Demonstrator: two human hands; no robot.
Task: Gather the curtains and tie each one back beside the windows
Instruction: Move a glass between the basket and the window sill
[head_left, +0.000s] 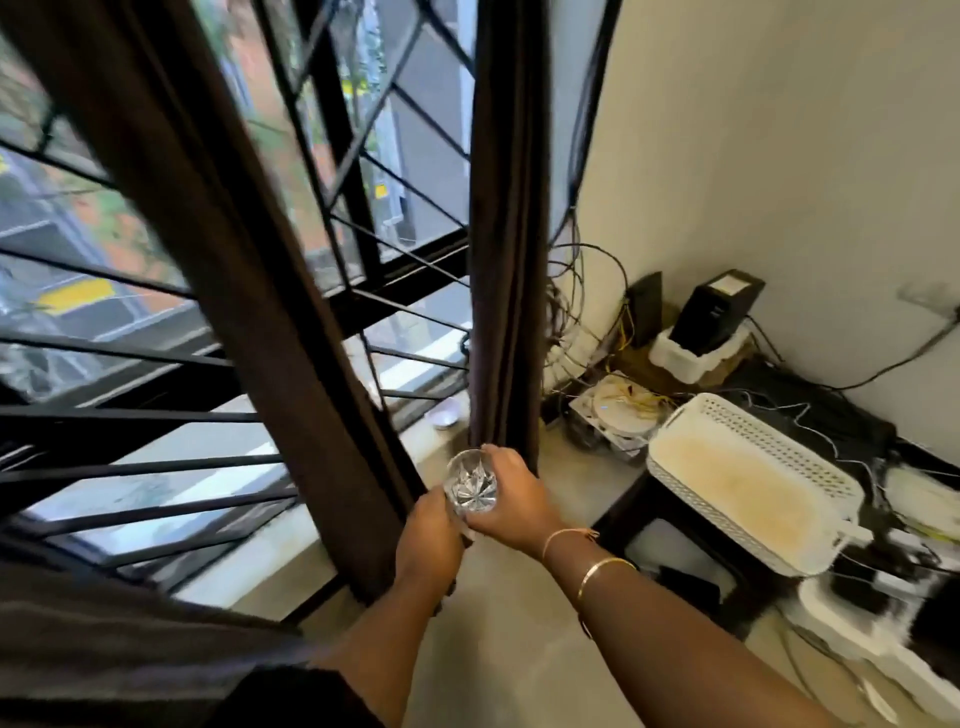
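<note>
Two dark brown curtains hang in front of a barred window (156, 312). The left curtain (223, 249) slants down from the upper left, bunched narrow. The right curtain (506, 234) hangs straight beside the wall corner. Both lower ends meet at my hands. My left hand (428, 535) grips the bottom of the left curtain. My right hand (511, 493) is curled round a clear cut-glass tumbler (471, 486), seen from above, close against the right curtain's lower edge.
A small dish (441, 417) sits on the window sill (270, 551). To the right, a dark low table (670, 499) carries a white perforated basket (748, 483), a black box (714, 309), tangled cables (582, 291) and white devices. Grey floor lies below my arms.
</note>
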